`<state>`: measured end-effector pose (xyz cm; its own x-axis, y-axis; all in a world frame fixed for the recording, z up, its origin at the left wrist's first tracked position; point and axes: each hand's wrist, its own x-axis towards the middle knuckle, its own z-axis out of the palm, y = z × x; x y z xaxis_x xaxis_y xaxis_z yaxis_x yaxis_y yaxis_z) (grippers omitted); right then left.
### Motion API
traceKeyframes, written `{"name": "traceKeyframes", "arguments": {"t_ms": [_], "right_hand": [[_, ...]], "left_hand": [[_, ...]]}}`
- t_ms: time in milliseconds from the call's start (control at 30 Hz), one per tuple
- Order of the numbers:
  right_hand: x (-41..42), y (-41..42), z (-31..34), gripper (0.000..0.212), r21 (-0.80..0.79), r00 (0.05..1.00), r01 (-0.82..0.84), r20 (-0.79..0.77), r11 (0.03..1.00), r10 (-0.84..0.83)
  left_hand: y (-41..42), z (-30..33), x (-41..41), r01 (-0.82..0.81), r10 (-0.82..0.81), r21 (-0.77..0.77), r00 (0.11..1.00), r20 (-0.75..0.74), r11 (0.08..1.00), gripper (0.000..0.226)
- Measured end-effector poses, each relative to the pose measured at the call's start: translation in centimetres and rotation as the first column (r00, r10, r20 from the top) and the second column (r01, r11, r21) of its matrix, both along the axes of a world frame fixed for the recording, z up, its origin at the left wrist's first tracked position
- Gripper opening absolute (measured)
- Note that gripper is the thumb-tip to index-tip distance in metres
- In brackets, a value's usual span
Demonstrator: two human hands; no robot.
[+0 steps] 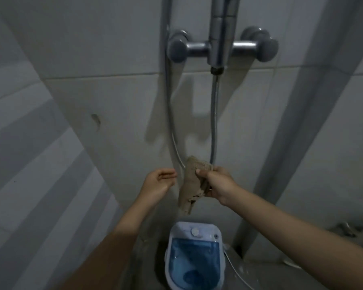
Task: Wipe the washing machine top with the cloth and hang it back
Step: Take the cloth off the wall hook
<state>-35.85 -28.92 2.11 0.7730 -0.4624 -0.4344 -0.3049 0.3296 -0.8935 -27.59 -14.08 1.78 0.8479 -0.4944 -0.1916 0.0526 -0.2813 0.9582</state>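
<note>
Cloth status: your right hand (217, 185) pinches the crumpled beige knitted cloth (192, 185) between thumb and curled fingers, gripping it near its upper right part. The rest of the cloth hangs down from the grip, its frayed lower end dangling free. It sits in front of the bottom of the looped chrome shower hose (213, 114), against the grey tiled wall (92, 59); whether it touches the hose you cannot tell from this view. Your left hand (157, 185) is empty, palm turned toward the cloth, fingers loosely curled and half spread, just left of the cloth and apart from it. Below the hands, nearer to you, stands the small white washing machine with translucent blue lid (195, 256), its top uncovered. High on the wall sits the chrome shower mixer with two round knobs (220, 47).
</note>
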Motion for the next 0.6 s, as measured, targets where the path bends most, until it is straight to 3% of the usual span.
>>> {"name": "traceKeyframes", "arguments": {"t_ms": [100, 167, 233, 333, 433, 533, 600], "right_hand": [[-2.1, -1.5, -1.5, 0.011, 0.070, 0.999, -0.034, 0.023, 0.997, 0.032], [-3.1, -2.4, -2.4, 0.009, 0.058, 0.998, -0.048, 0.052, 0.997, 0.045], [-3.5, -3.0, -3.3, 0.009, -0.060, 0.995, -0.048, 0.079, 0.997, 0.053], [-3.6, -3.5, -5.1, 0.023, -0.337, 0.977, -0.042, 0.182, 0.941, 0.108], [-2.8, -3.4, -8.7, 0.034, -0.532, 0.958, -0.110, 0.169, 0.840, 0.232], [-1.9, -2.9, -13.4, 0.048, -0.735, 0.942, -0.169, 0.077, 0.657, 0.328], [-1.8, -2.5, -16.8, 0.061, -0.814, 0.912, -0.241, -0.003, 0.528, 0.411]], "left_hand": [[-1.0, -2.7, -1.2, 0.226, -0.210, 0.079, 0.962, -0.173, 0.971, 0.040], [-1.7, -4.3, -1.4, 0.365, -0.337, 0.052, 0.897, -0.286, 0.929, 0.023], [-2.4, -5.4, -1.3, 0.376, -0.358, -0.027, 0.855, -0.375, 0.926, 0.009], [-3.5, -7.1, -0.7, 0.296, -0.281, -0.042, 0.841, -0.463, 0.954, 0.005], [-4.6, -9.6, 0.4, 0.180, -0.247, -0.170, 0.719, -0.649, 0.969, 0.022], [-5.0, -13.2, 1.8, -0.007, -0.225, -0.271, 0.539, -0.811, 0.962, 0.044], [-5.1, -16.1, 2.3, -0.049, -0.228, -0.298, 0.528, -0.818, 0.953, 0.041]]}}
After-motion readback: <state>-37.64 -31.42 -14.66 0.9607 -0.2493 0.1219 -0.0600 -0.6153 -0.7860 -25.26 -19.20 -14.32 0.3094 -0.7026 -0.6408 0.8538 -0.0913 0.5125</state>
